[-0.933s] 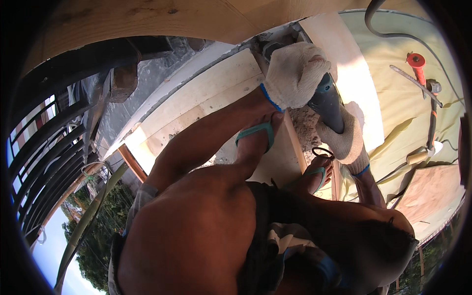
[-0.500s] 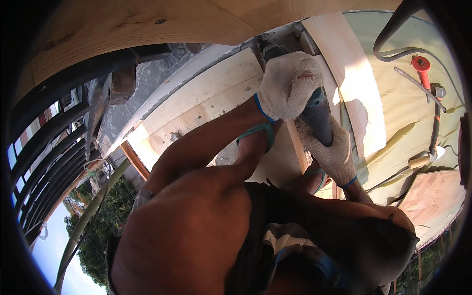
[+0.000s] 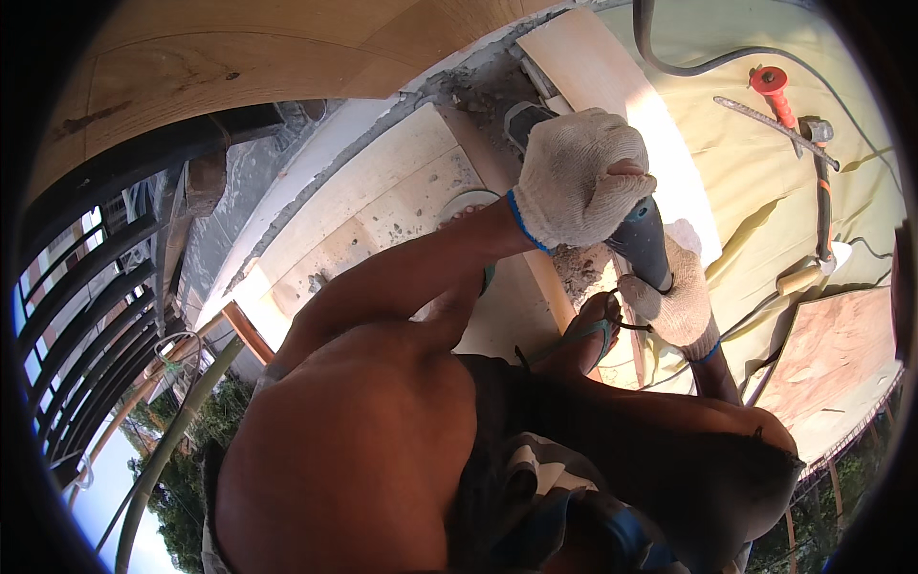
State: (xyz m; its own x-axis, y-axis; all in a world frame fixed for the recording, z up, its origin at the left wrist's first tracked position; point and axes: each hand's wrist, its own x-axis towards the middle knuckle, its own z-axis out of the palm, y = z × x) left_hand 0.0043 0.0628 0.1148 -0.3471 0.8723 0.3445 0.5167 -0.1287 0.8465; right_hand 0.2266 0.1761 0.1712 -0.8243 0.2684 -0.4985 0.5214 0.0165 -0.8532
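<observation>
Both hands wear off-white knit gloves with blue cuffs. They grip a dark grey-blue power tool [image 3: 639,244] with a slim, long body. My left hand [image 3: 585,177] wraps over its front half, closed. My right hand [image 3: 681,304] closes around the rear end, where a short length of dark cord [image 3: 633,327] shows. The tool's grey head [image 3: 526,122] sticks out past the left glove, toward a rough dirt-filled gap [image 3: 478,91] between boards and wall. What its tip touches cannot be made out. Loose rubble [image 3: 581,271] lies beneath the tool.
Right, on a yellowish sheet [image 3: 755,172], lie a red side handle [image 3: 773,91], a metal rod [image 3: 765,126], a hammer [image 3: 822,191], a trowel [image 3: 813,270] and a plywood piece [image 3: 832,359]. A black cable [image 3: 688,69] curves above. My sandalled foot [image 3: 591,335] stands close by; black railings [image 3: 86,277] run left.
In the picture, the power tool and right hand have shifted right and slightly down. The view has shifted, exposing more of the dirt gap and rubble. Both hands keep their grip.
</observation>
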